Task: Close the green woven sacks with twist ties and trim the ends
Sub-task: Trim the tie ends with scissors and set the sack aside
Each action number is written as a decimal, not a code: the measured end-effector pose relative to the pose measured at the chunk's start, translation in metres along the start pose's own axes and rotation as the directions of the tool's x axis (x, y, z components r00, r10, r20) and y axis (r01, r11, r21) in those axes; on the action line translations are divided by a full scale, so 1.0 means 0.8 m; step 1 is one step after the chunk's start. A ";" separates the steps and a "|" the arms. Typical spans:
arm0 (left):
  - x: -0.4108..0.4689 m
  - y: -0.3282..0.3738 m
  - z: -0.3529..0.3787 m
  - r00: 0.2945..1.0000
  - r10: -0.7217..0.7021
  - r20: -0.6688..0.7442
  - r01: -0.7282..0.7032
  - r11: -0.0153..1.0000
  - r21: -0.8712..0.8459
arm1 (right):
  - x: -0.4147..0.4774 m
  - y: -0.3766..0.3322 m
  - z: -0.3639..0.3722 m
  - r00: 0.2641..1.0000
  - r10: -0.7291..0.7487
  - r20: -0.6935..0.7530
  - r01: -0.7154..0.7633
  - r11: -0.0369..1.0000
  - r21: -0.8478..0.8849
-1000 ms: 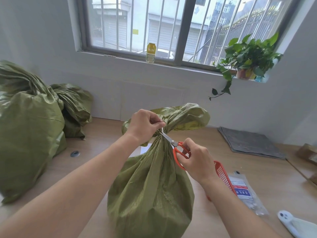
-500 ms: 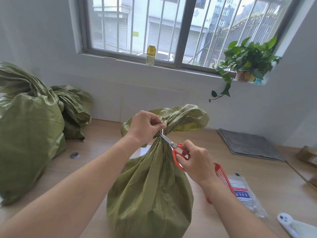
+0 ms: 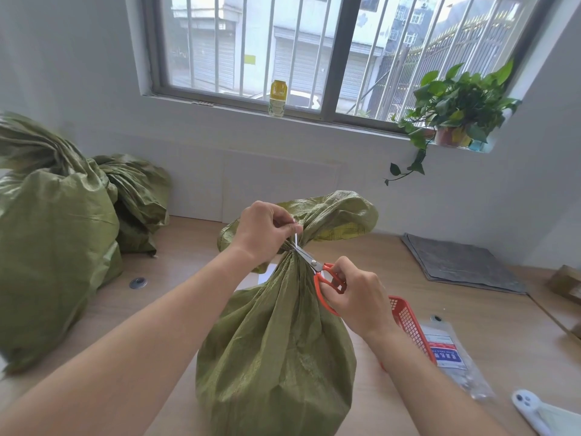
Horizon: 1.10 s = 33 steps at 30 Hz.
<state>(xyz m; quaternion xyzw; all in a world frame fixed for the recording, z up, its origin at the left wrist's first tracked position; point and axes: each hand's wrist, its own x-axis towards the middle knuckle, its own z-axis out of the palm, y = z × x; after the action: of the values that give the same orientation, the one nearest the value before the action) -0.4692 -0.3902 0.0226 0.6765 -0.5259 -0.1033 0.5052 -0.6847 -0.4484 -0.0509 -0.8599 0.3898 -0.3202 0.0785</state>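
1. The sack [image 3: 276,357] stands upright on the wooden table [image 3: 188,278]. Its neck is gathered and its top flops toward 1 o'clock.
2. The left hand [image 3: 261,229] is at the neck. Its curled fingers pinch the end of the white tie [image 3: 296,239], which sticks up from the neck.
3. The right hand [image 3: 358,297], at 4 o'clock from the neck, grips the orange handles of the scissors [image 3: 314,265]. The blades point to 10 o'clock and meet the tie just below the left fingertips.
4. Other sacks [image 3: 56,247] lie at 9 o'clock, well apart.
5. At 3 o'clock a red basket [image 3: 408,322] sits partly behind the right wrist, beside a clear packet [image 3: 446,354]. A grey mat [image 3: 462,262] lies at 2 o'clock.
6. At 12 o'clock a barred window [image 3: 314,58] is set in the white wall, with a bottle [image 3: 278,97] and a plant [image 3: 456,105] on its sill.
7. The packet's label is blue and red, with print too small to read. The bottle's label is also unreadable.
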 end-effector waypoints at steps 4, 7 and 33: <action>0.001 -0.001 0.000 1.000 0.008 0.009 -0.007 1.000 -0.013 | 0.001 0.001 0.003 0.999 0.038 0.010 -0.038 0.999 -0.001; 0.002 -0.001 0.000 1.000 0.016 0.011 -0.016 1.000 -0.015 | 0.002 0.003 0.003 0.999 0.042 0.010 -0.042 0.999 -0.005; 0.012 -0.001 0.007 0.999 0.026 0.019 -0.026 1.000 -0.003 | 0.010 0.008 0.006 1.000 0.006 0.018 -0.006 1.000 0.003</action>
<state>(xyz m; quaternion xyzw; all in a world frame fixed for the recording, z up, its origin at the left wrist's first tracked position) -0.4686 -0.4016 0.0233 0.6679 -0.5392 -0.1043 0.5024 -0.6819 -0.4591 -0.0535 -0.8614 0.3912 -0.3129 0.0842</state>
